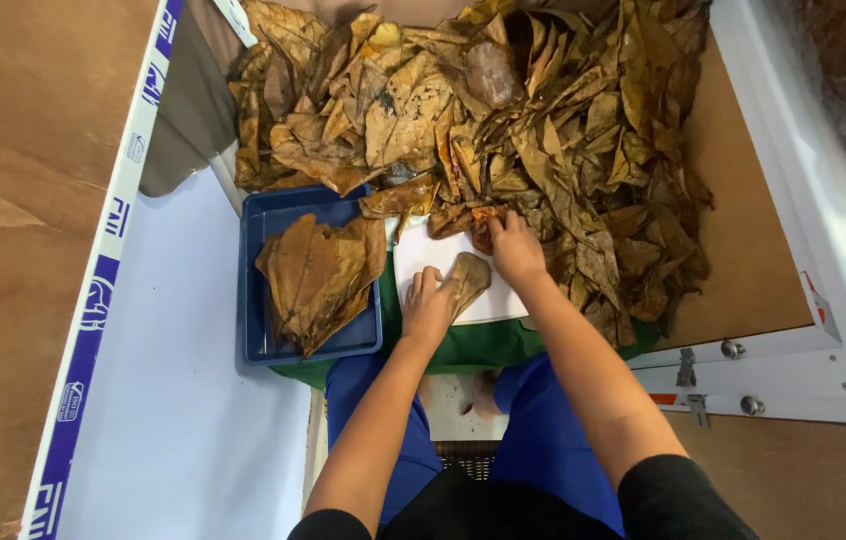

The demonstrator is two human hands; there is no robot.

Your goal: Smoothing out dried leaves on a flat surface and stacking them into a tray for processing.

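Leaf pile [503, 110] fills the upper centre of the frame, heaped on the desk [743, 260] w/in reach so leaves can be pulled straight off it. Blue tray [258, 300], centre-left, holds a flat stack of leaves [318, 275], apparently kept apart from the loose heap. White sheet [423, 260] at centre, on green cloth [483, 345], gives a plain working surface. Left hand [428, 305] lies flat, fingers spread, pressing one leaf [470, 275] onto the sheet. Right hand [515, 245] is at the pile edge, fingers curled narrow around a leaf; grip can't be told.
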